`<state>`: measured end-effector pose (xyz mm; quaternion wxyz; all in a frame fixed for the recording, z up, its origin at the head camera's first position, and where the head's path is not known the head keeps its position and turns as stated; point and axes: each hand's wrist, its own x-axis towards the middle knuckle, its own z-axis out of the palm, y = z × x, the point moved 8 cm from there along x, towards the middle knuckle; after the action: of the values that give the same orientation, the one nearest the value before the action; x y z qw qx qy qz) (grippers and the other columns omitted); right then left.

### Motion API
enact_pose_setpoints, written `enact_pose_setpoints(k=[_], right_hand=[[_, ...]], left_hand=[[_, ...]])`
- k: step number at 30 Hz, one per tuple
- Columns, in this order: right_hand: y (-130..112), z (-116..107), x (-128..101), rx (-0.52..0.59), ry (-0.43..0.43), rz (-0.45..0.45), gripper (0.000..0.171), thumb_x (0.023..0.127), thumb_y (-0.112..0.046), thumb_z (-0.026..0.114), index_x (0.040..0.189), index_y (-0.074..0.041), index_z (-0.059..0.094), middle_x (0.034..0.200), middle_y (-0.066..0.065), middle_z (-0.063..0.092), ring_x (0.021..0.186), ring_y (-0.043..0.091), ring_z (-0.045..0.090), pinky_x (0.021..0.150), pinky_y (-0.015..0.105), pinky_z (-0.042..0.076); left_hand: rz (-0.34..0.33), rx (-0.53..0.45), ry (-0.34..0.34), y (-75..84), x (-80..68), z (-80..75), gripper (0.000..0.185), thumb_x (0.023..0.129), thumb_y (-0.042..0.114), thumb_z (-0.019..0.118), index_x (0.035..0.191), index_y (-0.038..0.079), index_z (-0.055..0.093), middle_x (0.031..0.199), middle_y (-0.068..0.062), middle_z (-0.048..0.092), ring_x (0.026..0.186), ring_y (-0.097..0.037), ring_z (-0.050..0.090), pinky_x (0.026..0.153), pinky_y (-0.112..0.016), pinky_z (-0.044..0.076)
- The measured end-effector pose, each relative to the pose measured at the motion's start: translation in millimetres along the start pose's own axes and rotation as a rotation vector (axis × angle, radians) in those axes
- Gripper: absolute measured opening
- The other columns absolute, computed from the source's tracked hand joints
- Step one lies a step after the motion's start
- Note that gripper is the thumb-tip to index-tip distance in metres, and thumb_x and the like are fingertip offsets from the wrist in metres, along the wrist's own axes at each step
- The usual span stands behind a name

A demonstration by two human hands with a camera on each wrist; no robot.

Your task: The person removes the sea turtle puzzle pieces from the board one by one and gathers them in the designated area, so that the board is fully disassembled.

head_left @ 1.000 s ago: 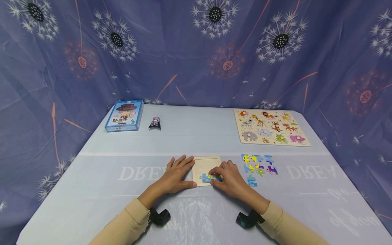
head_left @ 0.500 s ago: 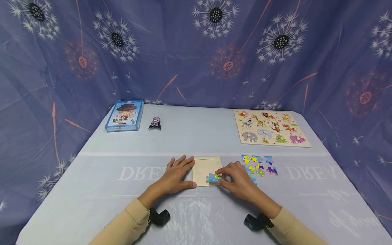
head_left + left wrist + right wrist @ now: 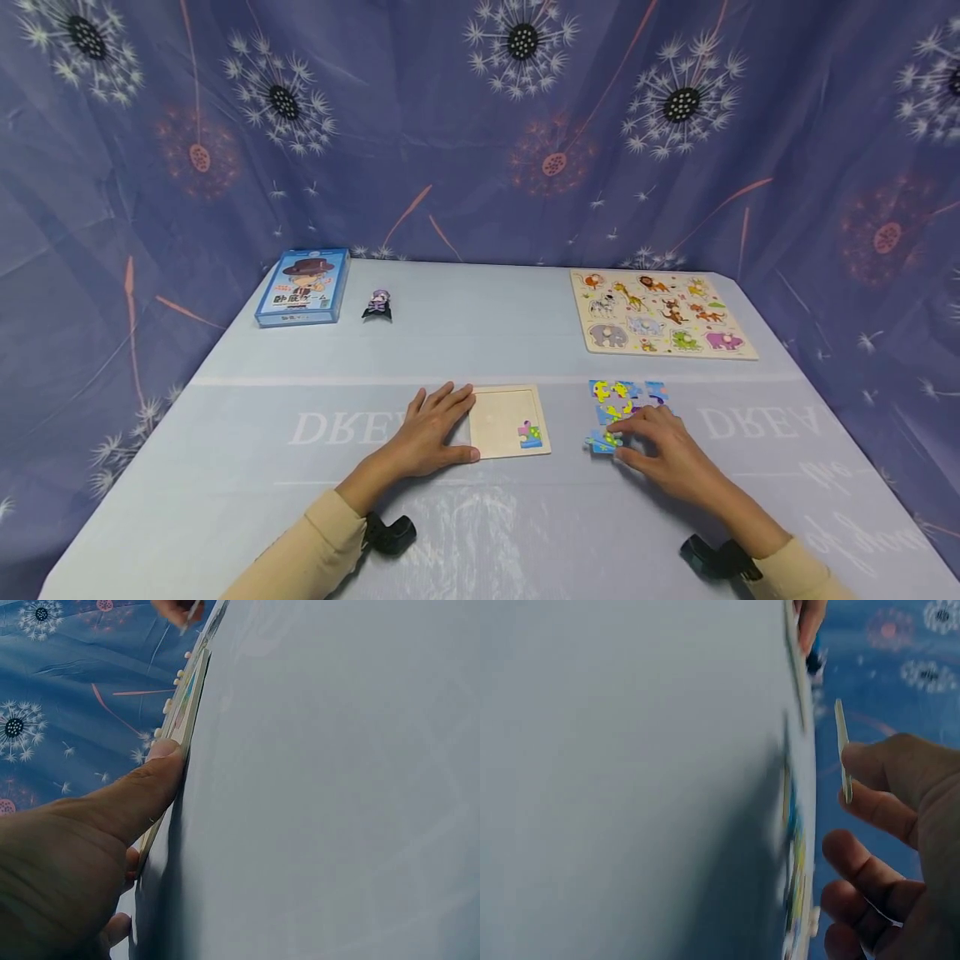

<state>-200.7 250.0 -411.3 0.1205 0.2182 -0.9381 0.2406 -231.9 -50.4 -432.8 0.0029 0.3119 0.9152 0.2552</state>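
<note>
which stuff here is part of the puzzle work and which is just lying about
In use: small puzzle tray under the left hand; one piece set in it; loose pieces; lifted piece in the right hand.

Lying about: animal peg board; blue box; small figurine.

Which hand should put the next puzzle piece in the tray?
Probably the right hand: it already pinches a loose piece beside the pile. The left hand lies flat against the tray, steadying it.
</note>
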Motion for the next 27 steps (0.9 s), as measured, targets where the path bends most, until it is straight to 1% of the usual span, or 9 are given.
enact_pose_setpoints(k=[2,5,9,12,19,27], right_hand=[[12,-4,-6,-0.018,-0.015,0.032,0.033,0.072,-0.014,0.080,0.102,-0.024,0.071,0.091,-0.009,0.059,0.086,0.003,0.040,0.075,0.026,0.031],[25,-11,-12,-0.035,-0.019,0.068,0.033,0.073,-0.014,0.079,0.104,-0.022,0.071,0.089,-0.009,0.059,0.085,0.003,0.039,0.073,0.025,0.030],[35,-17,-18,-0.058,0.000,0.055,0.034,0.072,-0.014,0.079,0.105,-0.020,0.071,0.086,-0.009,0.057,0.084,0.002,0.038,0.073,0.025,0.027],[39,-18,-20,-0.062,0.006,0.043,0.034,0.073,-0.013,0.079,0.105,-0.021,0.071,0.084,-0.009,0.055,0.083,0.002,0.038,0.073,0.024,0.028],[52,-16,-25,-0.052,-0.039,0.095,0.032,0.076,-0.014,0.077,0.106,-0.023,0.071,0.086,-0.010,0.053,0.083,0.003,0.039,0.068,0.023,0.035],[59,-15,-26,-0.043,-0.075,0.126,0.030,0.077,-0.013,0.076,0.106,-0.022,0.071,0.087,-0.010,0.052,0.083,0.003,0.039,0.069,0.024,0.037]], left_hand=[[-0.007,-0.002,-0.003,-0.9,-0.2,0.3,0.082,0.083,0.052,0.063,0.143,0.003,0.038,0.152,-0.013,0.034,0.142,-0.039,0.023,0.110,-0.065,0.010],[-0.042,-0.002,-0.034,-3.5,0.4,2.4,0.080,0.083,0.047,0.066,0.144,0.004,0.038,0.153,-0.012,0.033,0.144,-0.038,0.021,0.112,-0.064,0.008],[-0.076,0.013,-0.072,-6.4,1.0,5.2,0.079,0.083,0.046,0.066,0.145,0.006,0.036,0.154,-0.009,0.030,0.145,-0.036,0.020,0.113,-0.063,0.008],[-0.077,0.022,-0.076,-6.6,1.1,5.4,0.080,0.083,0.047,0.065,0.146,0.007,0.036,0.155,-0.008,0.030,0.145,-0.035,0.020,0.113,-0.063,0.008],[-0.058,0.021,-0.063,-2.9,1.1,2.9,0.081,0.082,0.047,0.066,0.145,0.007,0.036,0.154,-0.009,0.031,0.145,-0.036,0.020,0.112,-0.064,0.010],[-0.062,0.016,-0.065,-3.0,1.3,3.1,0.081,0.082,0.047,0.067,0.146,0.007,0.036,0.154,-0.009,0.031,0.145,-0.036,0.020,0.112,-0.064,0.009]])
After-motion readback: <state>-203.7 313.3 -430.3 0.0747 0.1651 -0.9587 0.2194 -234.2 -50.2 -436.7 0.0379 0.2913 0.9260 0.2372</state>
